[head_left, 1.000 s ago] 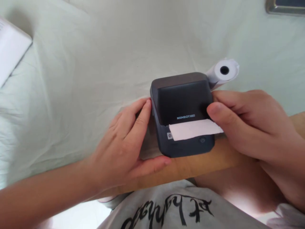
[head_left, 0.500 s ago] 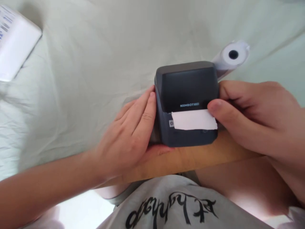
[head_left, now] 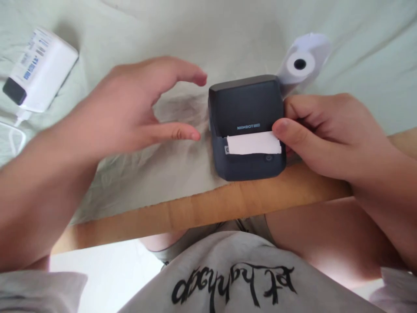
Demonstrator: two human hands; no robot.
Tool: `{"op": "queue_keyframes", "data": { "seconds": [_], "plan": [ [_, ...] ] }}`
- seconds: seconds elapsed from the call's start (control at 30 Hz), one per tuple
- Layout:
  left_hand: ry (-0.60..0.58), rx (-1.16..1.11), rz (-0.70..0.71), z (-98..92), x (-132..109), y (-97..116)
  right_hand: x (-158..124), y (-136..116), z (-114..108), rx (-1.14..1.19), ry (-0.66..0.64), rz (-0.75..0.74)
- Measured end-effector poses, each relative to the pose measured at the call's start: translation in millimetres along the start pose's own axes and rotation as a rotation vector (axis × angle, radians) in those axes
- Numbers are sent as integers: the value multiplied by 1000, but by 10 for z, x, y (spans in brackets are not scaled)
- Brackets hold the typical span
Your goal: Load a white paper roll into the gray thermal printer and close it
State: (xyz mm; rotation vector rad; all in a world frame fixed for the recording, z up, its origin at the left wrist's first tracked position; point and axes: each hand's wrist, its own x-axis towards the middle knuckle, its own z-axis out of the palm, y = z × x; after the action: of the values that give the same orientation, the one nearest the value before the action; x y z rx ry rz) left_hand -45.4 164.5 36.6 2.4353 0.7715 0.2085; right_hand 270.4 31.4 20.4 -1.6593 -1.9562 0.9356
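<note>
A dark label printer (head_left: pixel 246 102) marked NIIMBOT stands at the near side of the cloth-covered table. From its front slot sticks out a strip of white paper (head_left: pixel 254 143). My right hand (head_left: pixel 329 132) grips the printer's right side, its thumb on the front beside the strip's right end; the other fingers are partly hidden. My left hand (head_left: pixel 146 102) is apart from the printer, just to its left, with thumb and fingers spread and nothing between them. Behind the printer's right back corner lies a white paper roll (head_left: pixel 295 71) with a black core.
A white box-shaped device (head_left: pixel 48 71) with a printed label and a dark end lies at the upper left, a white cable (head_left: pixel 21 117) plugged into it. Pale green cloth (head_left: pixel 176 26) covers the table up to its wooden front edge (head_left: pixel 182 213), close to my lap.
My left hand has let go of the printer's left side, moved up and left, and opened. My right hand keeps its grip. The view has shifted, showing more of the white device.
</note>
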Motion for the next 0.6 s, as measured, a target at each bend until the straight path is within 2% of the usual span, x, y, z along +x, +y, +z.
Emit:
{"op": "queue_keyframes", "data": {
  "seconds": [0.07, 0.2, 0.3, 0.4, 0.6],
  "plan": [
    [-123, 45, 39, -52, 266, -93, 1, 14, -1, -6, -17, 20],
    [-160, 32, 67, 48, 590, -177, -15, 2, 16, 45, 24, -27],
    [-145, -24, 140, 137, 617, -190, -40, -28, 12, 65, 70, -73],
    [-108, -54, 162, 169, 583, -233, -47, -42, 0, 77, 50, -66],
    [-84, 184, 132, 119, 508, -304, -60, 12, 28, 82, 0, -38]
  ]
}}
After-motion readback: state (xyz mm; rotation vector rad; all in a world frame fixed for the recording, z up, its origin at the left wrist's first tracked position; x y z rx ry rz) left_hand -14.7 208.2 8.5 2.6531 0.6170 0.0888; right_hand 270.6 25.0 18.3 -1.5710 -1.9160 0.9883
